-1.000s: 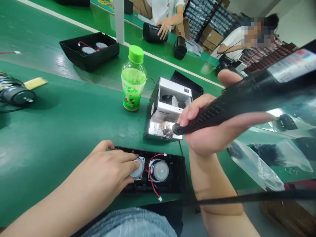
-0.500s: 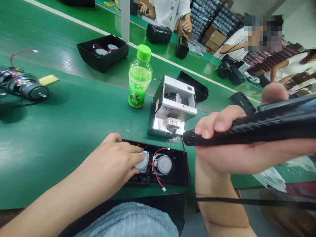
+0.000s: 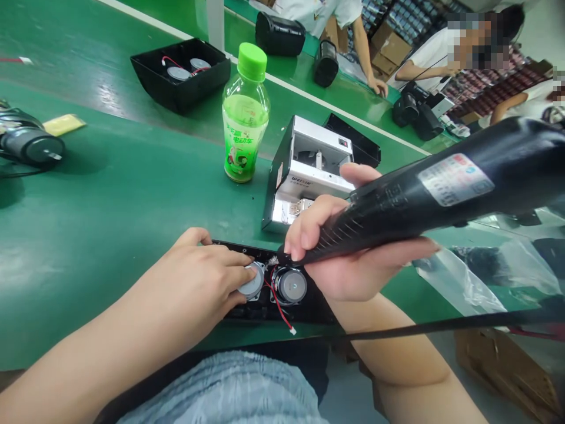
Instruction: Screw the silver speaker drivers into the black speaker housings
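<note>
At the near edge of the green bench (image 3: pixel 110 194), I log the black speaker tray (image 3: pixel 318 309) first: flat, with two round speakers side by side in it and a red wire (image 3: pixel 276 300) running between and below them.

Left hand (image 3: pixel 194 282): open, fingers spread, with the fingertips (image 3: pixel 242 259) pressed on the left speaker (image 3: pixel 251 281). Right hand (image 3: pixel 339 253): closed firmly around a black electric screwdriver (image 3: pixel 397 215). Its tip (image 3: pixel 282 253) sits low at the tray's far rim, above the right speaker (image 3: pixel 291 286); I cannot tell whether it touches.

Latest change: the tip has come across from the white metal box (image 3: pixel 309 171) to the tray, so the working spot is now inside the tray.

Room around the tray: the box stands just behind it, leaving little clearance. Open bench lies to its left. A plastic bag (image 3: pixel 459 277) lies to its right, and a black cord (image 3: pixel 419 330) crosses just in front of it. The near bench edge is close. Past the box stand a green-capped bottle (image 3: pixel 245 138) and a second speaker tray (image 3: pixel 179 73).
</note>
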`<state>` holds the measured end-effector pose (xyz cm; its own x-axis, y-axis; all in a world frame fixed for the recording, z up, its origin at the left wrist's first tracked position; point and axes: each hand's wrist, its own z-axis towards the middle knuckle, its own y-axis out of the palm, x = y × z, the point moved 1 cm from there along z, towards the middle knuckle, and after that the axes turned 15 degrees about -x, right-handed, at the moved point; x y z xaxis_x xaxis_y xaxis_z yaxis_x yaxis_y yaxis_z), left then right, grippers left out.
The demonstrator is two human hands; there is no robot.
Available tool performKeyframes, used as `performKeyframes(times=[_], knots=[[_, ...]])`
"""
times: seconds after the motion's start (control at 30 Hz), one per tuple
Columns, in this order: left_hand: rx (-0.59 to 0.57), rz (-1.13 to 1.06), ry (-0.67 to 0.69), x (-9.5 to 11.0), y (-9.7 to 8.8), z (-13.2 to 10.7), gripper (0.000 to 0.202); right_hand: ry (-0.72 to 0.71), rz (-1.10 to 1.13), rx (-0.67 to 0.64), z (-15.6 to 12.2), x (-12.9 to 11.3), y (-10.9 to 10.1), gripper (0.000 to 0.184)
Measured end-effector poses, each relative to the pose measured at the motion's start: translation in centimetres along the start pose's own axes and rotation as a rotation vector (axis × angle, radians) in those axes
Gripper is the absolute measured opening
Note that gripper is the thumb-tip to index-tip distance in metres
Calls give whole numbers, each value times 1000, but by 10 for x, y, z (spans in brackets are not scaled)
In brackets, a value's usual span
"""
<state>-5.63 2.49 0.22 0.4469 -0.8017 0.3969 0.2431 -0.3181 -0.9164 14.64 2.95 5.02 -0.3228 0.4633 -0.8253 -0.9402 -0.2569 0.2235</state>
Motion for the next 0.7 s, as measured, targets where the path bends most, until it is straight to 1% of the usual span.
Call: performKeyframes(times=[0.1,0.3,0.37,0.5,0.53,0.63,0.7], knots=[[-41,34,5,-1,2,-1,22,43,3,12,0,1,3,61],[-41,56,33,-2,1,-1,26,120,7,46,0,3,3,57],[-37,61,43,-3,1,-1,26,99,16,16,1,7,0,54],[-34,66,39,-4,1,0,26,3,30,-110,0,15,-6,51],[-32,67,40,-4,1,0,26,7,24,-118,-1,17,-7,52],[-25,71,46,-4,1,0,26,39,10,-88,-2,19,-6,56],[-29,76,42,-5,1,0,25,21,13,-94,-2,22,-6,58]])
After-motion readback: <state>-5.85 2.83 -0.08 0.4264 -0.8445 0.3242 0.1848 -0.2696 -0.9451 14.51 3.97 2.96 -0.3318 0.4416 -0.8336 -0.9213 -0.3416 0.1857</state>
